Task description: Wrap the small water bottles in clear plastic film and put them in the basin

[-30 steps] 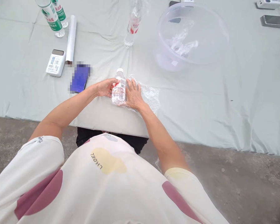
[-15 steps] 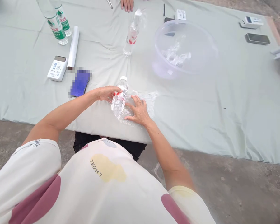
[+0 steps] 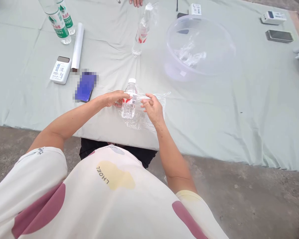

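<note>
A clear water bottle (image 3: pixel 128 109) with a white cap and a red-and-white label leans near the table's front edge. My left hand (image 3: pixel 116 98) grips it from the left, thumb across the label. To its right, my right hand (image 3: pixel 152 107) pinches a fold of thin clear plastic film (image 3: pixel 159 99) between thumb and fingers. The film stretches from the bottle toward that hand, and more of it lies crumpled under and below the bottle. Being transparent, its edges are hard to make out.
A second bottle (image 3: pixel 140 38) with film around its top stands further back. Right of it is a clear basin (image 3: pixel 174 71) with crumpled plastic inside. Large bottles (image 3: pixel 58 28), a white roll (image 3: pixel 77 46), a white device (image 3: pixel 60 70) and a phone (image 3: pixel 85 87) are at left. Another person's fingers (image 3: pixel 136 3) rest at the far edge.
My right hand has gone from lying spread on the film to pinching and lifting part of it. The bottle in my left hand is slightly more upright.
</note>
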Tool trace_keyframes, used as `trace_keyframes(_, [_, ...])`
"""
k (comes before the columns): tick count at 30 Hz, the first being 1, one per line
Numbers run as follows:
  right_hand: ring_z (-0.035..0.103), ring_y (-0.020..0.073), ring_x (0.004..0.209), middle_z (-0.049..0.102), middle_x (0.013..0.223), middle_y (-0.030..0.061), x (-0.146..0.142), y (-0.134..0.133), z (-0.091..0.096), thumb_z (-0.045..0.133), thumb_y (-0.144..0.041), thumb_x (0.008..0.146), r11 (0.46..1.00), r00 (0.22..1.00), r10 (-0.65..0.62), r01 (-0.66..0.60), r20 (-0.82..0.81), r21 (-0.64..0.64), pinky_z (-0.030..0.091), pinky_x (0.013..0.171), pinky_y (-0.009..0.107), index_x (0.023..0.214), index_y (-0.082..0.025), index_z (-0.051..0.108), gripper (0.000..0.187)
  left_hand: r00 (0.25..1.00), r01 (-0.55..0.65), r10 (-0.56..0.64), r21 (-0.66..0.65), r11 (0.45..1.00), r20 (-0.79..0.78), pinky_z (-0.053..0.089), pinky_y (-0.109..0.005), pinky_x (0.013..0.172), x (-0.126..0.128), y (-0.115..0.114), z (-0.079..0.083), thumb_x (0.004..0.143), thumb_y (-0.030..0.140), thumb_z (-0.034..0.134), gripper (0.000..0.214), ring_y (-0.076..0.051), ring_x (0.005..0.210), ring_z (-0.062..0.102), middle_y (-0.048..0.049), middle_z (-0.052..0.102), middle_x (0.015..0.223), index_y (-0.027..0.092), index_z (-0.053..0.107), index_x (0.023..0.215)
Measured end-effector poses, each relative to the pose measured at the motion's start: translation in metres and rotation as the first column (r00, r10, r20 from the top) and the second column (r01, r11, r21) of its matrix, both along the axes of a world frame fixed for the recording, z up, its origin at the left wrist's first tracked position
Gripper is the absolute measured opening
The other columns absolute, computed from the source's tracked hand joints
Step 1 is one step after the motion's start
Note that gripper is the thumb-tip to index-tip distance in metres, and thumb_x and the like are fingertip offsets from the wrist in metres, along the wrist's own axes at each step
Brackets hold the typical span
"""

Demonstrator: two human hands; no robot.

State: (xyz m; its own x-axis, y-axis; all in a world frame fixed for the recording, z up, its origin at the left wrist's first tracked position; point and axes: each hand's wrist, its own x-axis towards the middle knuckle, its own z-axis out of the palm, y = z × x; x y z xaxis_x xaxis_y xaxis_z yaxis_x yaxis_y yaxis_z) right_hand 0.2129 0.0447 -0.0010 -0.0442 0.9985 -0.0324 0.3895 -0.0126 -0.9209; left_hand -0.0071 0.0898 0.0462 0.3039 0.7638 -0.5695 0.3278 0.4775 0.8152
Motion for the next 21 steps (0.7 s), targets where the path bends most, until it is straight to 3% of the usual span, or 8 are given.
trace_keyframes(2, [0.066,0.0309,0.109,0.068,0.123,0.0094,-0.022,-0.006,0.002,0.072,-0.062,0.074,0.989,0.993,0.105,-0.111,-0.057,-0.100,0.051,0.098,0.051,0.143,-0.028,0.047,0.081,1.000,0.002,-0.002,0.004,1.000,0.016,0.050,-0.037,0.080,0.002,-0.002,0.000,0.065,0.040,0.076,0.029,-0.023,0.085,0.065,-0.0064,0.066,0.082,0.020,0.064,0.083])
trace_keyframes(4, [0.062,0.0321,0.116,0.066,0.126,0.0080,-0.036,-0.008,0.000,0.077,-0.059,0.068,0.982,0.985,0.124,-0.138,-0.117,-0.127,0.048,0.102,0.051,0.144,-0.030,0.046,0.087,0.999,0.003,-0.004,0.010,1.000,0.037,0.049,-0.037,0.081,0.001,-0.004,0.000,0.066,0.045,0.076,0.035,-0.023,0.087,0.065,-0.0070,0.068,0.085,0.019,0.065,0.087])
trace_keyframes(8, [0.065,0.0287,0.103,0.069,0.109,0.0055,-0.032,-0.001,-0.005,0.064,-0.063,0.075,0.967,0.924,0.086,-0.167,-0.373,-0.192,0.052,0.094,0.047,0.116,-0.027,0.061,0.055,0.995,0.047,-0.051,0.041,0.998,0.088,0.048,-0.035,0.086,-0.009,-0.010,-0.004,0.071,0.050,0.071,0.047,-0.023,0.097,0.066,-0.0065,0.072,0.094,0.021,0.065,0.107])
trace_keyframes(12, [0.066,0.0269,0.091,0.069,0.093,0.0042,-0.009,0.010,-0.001,0.066,-0.059,0.075,0.938,0.878,0.096,-0.237,-0.469,-0.251,0.054,0.084,0.044,0.093,-0.025,0.063,0.038,0.974,0.226,-0.219,0.166,0.960,-0.059,0.046,-0.032,0.092,-0.019,-0.021,-0.012,0.077,0.041,0.065,0.049,-0.022,0.108,0.065,-0.0056,0.074,0.103,0.022,0.062,0.123])
trace_keyframes(14, [0.066,0.0261,0.089,0.069,0.091,0.0037,-0.003,0.015,-0.001,0.070,-0.054,0.074,0.929,0.889,0.103,-0.246,-0.447,-0.276,0.055,0.082,0.043,0.091,-0.025,0.064,0.034,0.934,0.345,-0.302,0.262,0.901,-0.192,0.047,-0.031,0.090,-0.020,-0.028,-0.016,0.079,0.037,0.061,0.048,-0.022,0.105,0.065,-0.0049,0.073,0.107,0.021,0.062,0.125])
trace_keyframes(18, [0.067,0.0236,0.086,0.070,0.091,0.0027,0.002,0.022,-0.007,0.071,-0.049,0.074,0.932,0.872,0.008,-0.184,-0.490,-0.313,0.056,0.074,0.038,0.091,-0.025,0.064,0.030,0.818,0.556,-0.387,0.411,0.722,-0.426,0.047,-0.031,0.085,-0.020,-0.042,-0.021,0.083,0.033,0.051,0.044,-0.020,0.089,0.066,-0.0042,0.072,0.099,0.020,0.065,0.123])
trace_keyframes(21, [0.067,0.0226,0.087,0.071,0.097,0.0025,0.003,0.021,-0.009,0.070,-0.051,0.073,0.930,0.842,0.004,-0.202,-0.539,-0.308,0.056,0.070,0.036,0.095,-0.026,0.065,0.033,0.746,0.658,-0.436,0.458,0.598,-0.504,0.043,-0.035,0.099,-0.026,-0.051,-0.021,0.084,0.031,0.047,0.040,-0.017,0.077,0.065,-0.0017,0.069,0.078,0.018,0.070,0.114])
